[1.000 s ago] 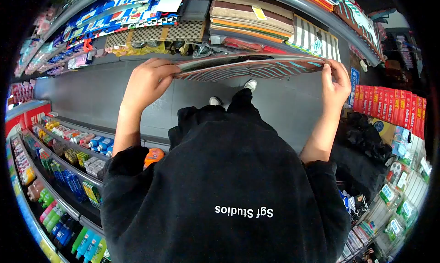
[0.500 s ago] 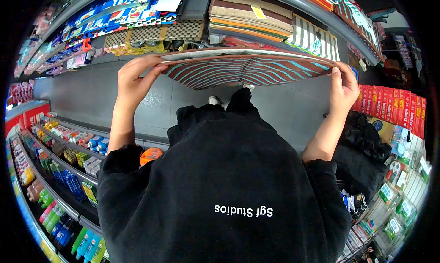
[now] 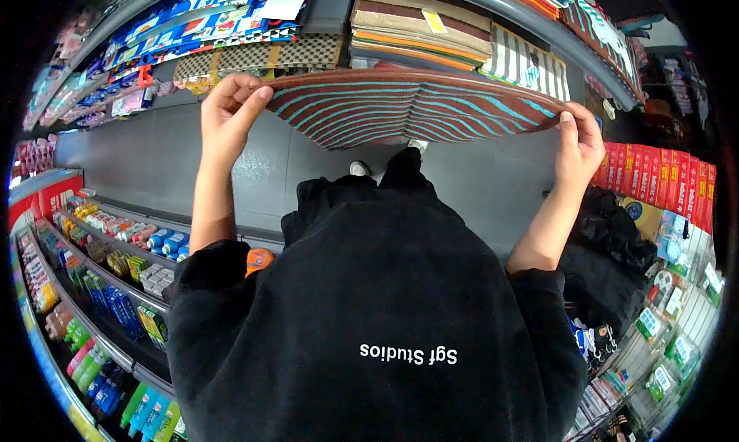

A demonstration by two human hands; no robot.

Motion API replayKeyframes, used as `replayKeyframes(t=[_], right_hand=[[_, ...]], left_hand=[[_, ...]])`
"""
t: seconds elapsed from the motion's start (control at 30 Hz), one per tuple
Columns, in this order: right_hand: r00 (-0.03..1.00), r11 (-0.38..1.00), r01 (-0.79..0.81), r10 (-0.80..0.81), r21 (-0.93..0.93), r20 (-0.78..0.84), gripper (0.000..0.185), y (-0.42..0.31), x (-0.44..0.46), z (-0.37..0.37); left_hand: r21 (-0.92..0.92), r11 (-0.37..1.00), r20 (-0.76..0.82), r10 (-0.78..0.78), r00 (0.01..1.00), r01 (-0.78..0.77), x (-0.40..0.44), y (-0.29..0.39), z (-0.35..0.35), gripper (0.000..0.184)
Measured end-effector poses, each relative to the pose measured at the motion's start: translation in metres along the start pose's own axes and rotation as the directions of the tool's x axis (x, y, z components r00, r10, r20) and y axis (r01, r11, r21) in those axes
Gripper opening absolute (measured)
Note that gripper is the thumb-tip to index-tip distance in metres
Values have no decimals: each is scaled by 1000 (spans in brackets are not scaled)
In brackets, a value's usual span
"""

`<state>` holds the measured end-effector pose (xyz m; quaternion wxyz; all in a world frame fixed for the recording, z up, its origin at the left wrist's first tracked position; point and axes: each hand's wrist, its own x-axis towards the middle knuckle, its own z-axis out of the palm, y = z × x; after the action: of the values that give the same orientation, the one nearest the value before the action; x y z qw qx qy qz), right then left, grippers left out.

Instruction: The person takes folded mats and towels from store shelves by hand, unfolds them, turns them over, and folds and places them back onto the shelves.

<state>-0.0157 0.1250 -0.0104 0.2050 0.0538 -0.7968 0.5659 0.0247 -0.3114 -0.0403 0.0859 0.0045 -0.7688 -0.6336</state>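
Observation:
A brown floor mat (image 3: 408,107) with turquoise wavy stripes is stretched between my hands in front of me, its striped face turned toward me and a crease down its middle. My left hand (image 3: 233,112) pinches its upper left corner, thumb on the near side. At the opposite corner my right hand (image 3: 579,143) grips the edge between thumb and fingers. The mat's lower edge hangs free above the floor, and its back is hidden from me.
Ahead, a shelf holds a stack of folded brown mats (image 3: 419,18) and a grey-and-white striped mat (image 3: 523,57). Shelves of bottles (image 3: 115,311) run along the left. Red boxes (image 3: 654,180) and hanging packets (image 3: 662,380) stand at right. Grey floor (image 3: 262,172) lies below.
My left hand has risen slightly, lifting that end of the mat. The pale backing seen along the top edge is now out of sight. The right hand has hardly moved.

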Motion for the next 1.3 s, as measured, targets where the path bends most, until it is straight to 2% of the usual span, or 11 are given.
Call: replayKeyframes(t=[0.07, 0.17, 0.3, 0.43, 0.5, 0.57, 0.63, 0.87, 0.97, 1.17, 1.3], right_hand=[[997, 997, -74, 74, 38, -3, 12, 6, 0, 4], [994, 987, -105, 108, 119, -16, 12, 9, 3, 6], [999, 995, -28, 32, 96, -37, 11, 8, 3, 6], [994, 989, -78, 87, 128, -68, 10, 9, 0, 10], [976, 976, -184, 196, 118, -96, 10, 10, -3, 16], [979, 975, -178, 188, 132, -74, 11, 9, -5, 21], [922, 919, -376, 384, 122, -55, 14, 5, -7, 23], [956, 938, -280, 293, 202, -34, 15, 21, -7, 26], [930, 919, -359, 367, 160, -19, 15, 10, -13, 30], [933, 908, -356, 333, 220, 136, 11, -4, -35, 70], [954, 960, -253, 228, 118, 193, 11, -17, -56, 104]], left_hand=[[-273, 961, 6, -46, 999, 46, 3, -10, 5, 12], [-442, 895, -78, -102, 992, 57, 5, -8, 24, 12], [-342, 938, -141, -104, 984, 50, 7, -8, 28, 12], [-379, 925, -154, -109, 982, 43, 8, -6, 30, 10], [-404, 912, -151, -142, 978, 70, 10, -11, 29, 9], [-428, 898, -163, -191, 968, 104, 11, -14, 34, 8], [-452, 881, -175, -239, 955, 138, 11, -12, 41, 8], [-501, 857, -208, -258, 944, 124, 7, -17, 51, 9], [-457, 886, -247, -205, 947, 72, 4, -16, 59, 8], [-252, 941, -208, -279, 938, 224, -11, 5, 93, 14], [-354, 910, -143, -280, 949, 215, -12, 9, 117, 19]])
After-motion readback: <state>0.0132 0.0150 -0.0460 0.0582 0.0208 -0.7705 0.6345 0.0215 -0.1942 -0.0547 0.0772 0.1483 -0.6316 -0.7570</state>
